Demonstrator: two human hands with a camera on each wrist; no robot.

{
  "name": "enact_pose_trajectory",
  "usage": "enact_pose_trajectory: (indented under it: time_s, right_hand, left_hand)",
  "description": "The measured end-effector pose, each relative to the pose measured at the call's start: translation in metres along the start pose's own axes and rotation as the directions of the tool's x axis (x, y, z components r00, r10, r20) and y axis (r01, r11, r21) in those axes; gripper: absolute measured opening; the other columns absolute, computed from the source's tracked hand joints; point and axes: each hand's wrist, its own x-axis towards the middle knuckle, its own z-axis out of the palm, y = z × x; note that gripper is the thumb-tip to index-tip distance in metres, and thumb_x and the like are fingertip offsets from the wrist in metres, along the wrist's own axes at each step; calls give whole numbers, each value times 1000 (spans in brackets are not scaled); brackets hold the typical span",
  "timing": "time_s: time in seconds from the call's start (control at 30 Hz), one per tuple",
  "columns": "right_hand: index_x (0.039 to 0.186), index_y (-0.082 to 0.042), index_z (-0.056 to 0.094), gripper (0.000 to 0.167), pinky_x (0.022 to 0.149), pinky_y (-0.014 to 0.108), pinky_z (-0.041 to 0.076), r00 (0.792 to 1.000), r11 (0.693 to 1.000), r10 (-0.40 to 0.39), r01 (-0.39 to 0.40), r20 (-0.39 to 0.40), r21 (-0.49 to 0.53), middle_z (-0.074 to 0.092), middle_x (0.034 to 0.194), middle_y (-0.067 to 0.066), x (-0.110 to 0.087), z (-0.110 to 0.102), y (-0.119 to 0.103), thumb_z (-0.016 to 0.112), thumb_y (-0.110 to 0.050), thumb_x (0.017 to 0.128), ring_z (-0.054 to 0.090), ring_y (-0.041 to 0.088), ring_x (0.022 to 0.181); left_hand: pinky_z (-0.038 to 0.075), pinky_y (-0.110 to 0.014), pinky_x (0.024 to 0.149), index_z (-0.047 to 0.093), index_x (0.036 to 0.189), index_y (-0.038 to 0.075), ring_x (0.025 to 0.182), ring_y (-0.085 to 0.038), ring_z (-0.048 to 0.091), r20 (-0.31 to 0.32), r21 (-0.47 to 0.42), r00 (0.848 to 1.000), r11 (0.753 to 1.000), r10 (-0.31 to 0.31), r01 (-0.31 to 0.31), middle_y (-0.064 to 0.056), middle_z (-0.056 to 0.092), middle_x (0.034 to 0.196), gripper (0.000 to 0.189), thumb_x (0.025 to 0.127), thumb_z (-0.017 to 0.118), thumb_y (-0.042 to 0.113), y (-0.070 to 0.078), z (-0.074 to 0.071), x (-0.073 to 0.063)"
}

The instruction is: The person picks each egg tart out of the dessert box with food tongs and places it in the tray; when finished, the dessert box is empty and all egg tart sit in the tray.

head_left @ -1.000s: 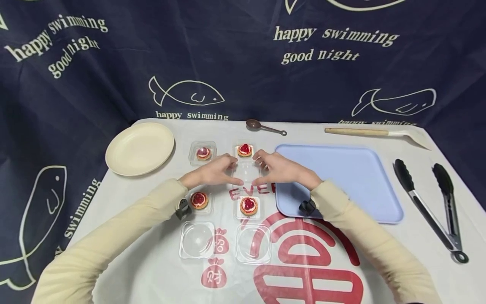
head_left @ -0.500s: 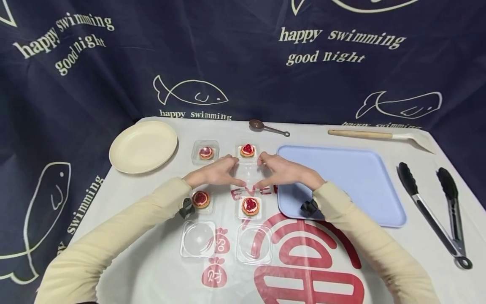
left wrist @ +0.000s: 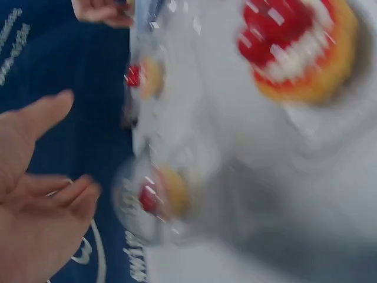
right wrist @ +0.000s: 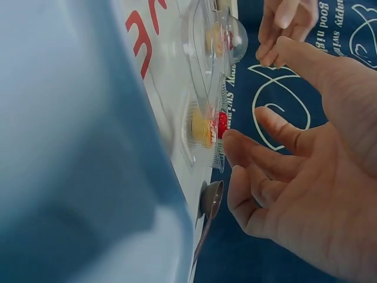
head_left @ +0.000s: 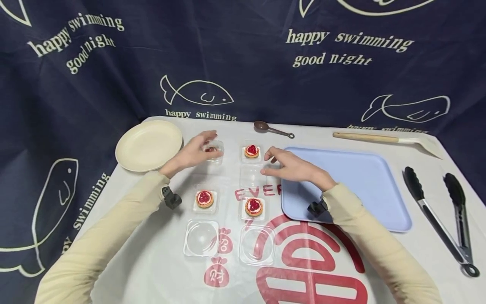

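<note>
My left hand (head_left: 193,153) reaches over the back-left clear plastic box (head_left: 217,146), its thumb and fingers spread apart. A small berry-topped tart (left wrist: 162,194) sits under that box's domed lid, blurred in the left wrist view. My right hand (head_left: 291,166) hovers by the blue tray's left edge, fingers loosely bent and holding nothing. Just left of it is the back-right tart (head_left: 252,151) in its clear box, with a clear lid (head_left: 251,175) in front. Nearer me are a front-left tart (head_left: 204,199) and a front-right tart (head_left: 253,207), each in a clear box.
Two clear lids, left (head_left: 201,237) and right (head_left: 257,245), lie before the front boxes. A cream plate (head_left: 149,145) stands at left, a light blue tray (head_left: 349,181) at right. Around the edges are a brown spoon (head_left: 274,130), a wooden-handled spatula (head_left: 366,137) and tongs (head_left: 440,223).
Both hands were close together around the back-right box's lid. They have drawn apart: my left hand has moved left and back to the back-left box, my right hand slightly right.
</note>
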Motion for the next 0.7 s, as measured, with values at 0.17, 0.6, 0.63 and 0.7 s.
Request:
enact_pose_trajectory:
  time_s: [0.17, 0.6, 0.63, 0.7]
  right_hand:
    - [116, -2, 53, 37, 95, 50, 47, 999, 999, -21, 22, -26, 30, 60, 122, 16, 3, 1, -2, 65, -28, 93, 56, 33, 116]
    - [113, -3, 57, 32, 82, 39, 46, 991, 993, -98, 103, -88, 59, 62, 110, 9, 32, 0, -29, 65, -26, 93, 57, 24, 103]
    - [113, -3, 57, 32, 82, 38, 47, 991, 993, -102, 107, -88, 55, 62, 109, 8, 36, 1, -31, 65, -26, 93, 57, 22, 100]
    - [114, -2, 57, 32, 84, 39, 49, 990, 992, -111, 116, -90, 54, 63, 108, 9, 43, 2, -36, 65, -25, 93, 58, 22, 97]
  left_hand:
    - [22, -46, 119, 16, 150, -11, 142, -43, 26, -106, -108, 977, 978, -187, 176, -30, 26, 154, 81, 92, 67, 14, -23, -2, -2]
    - [11, -40, 122, -3, 152, -7, 148, -36, 15, -25, -171, 954, 941, -300, 291, -27, 17, 158, 109, 78, 76, 1, -51, 7, -9]
    - [10, -39, 122, -4, 152, -6, 148, -35, 14, -22, -162, 955, 944, -296, 289, -26, 16, 158, 109, 78, 76, 0, -52, 8, -9]
    - [9, -39, 122, -4, 153, -5, 148, -34, 14, -29, -144, 958, 949, -286, 279, -25, 18, 158, 109, 79, 75, 0, -54, 8, -10]
